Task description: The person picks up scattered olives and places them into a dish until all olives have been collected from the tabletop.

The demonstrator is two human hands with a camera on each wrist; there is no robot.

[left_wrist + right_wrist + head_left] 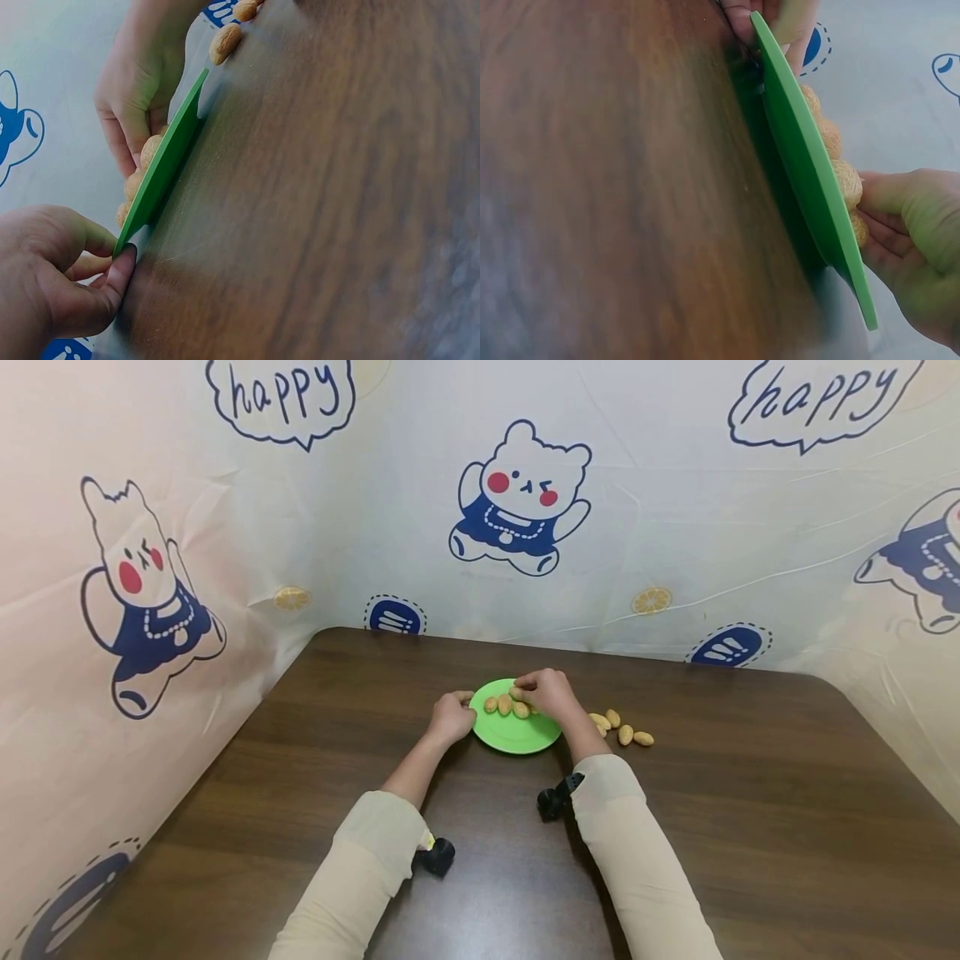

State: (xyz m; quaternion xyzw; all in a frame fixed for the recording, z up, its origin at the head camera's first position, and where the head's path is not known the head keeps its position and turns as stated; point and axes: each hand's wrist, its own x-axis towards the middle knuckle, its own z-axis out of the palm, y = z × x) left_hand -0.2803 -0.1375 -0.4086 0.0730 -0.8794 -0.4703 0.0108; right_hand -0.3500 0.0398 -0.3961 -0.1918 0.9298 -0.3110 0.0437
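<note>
A round green plate [517, 739] lies on the table with several tan, oval peanuts in their shells [505, 704] in a row on it. My left hand [452, 718] pinches the plate's left rim, thumb and fingers on either side of the edge, as the left wrist view shows. Over the far side of the plate, my right hand [551, 695] pinches a peanut [517, 692] at its fingertips, partly hidden by the fingers. In the right wrist view the right hand [922, 240] is beside the peanuts [847, 184] above the plate's surface.
Several more peanuts [626, 735] lie on the brown wooden table [750, 793], just right of the right wrist. A small black camera sits at each cuff. Behind and left of the table hangs a printed cloth [660, 527] with cartoon figures.
</note>
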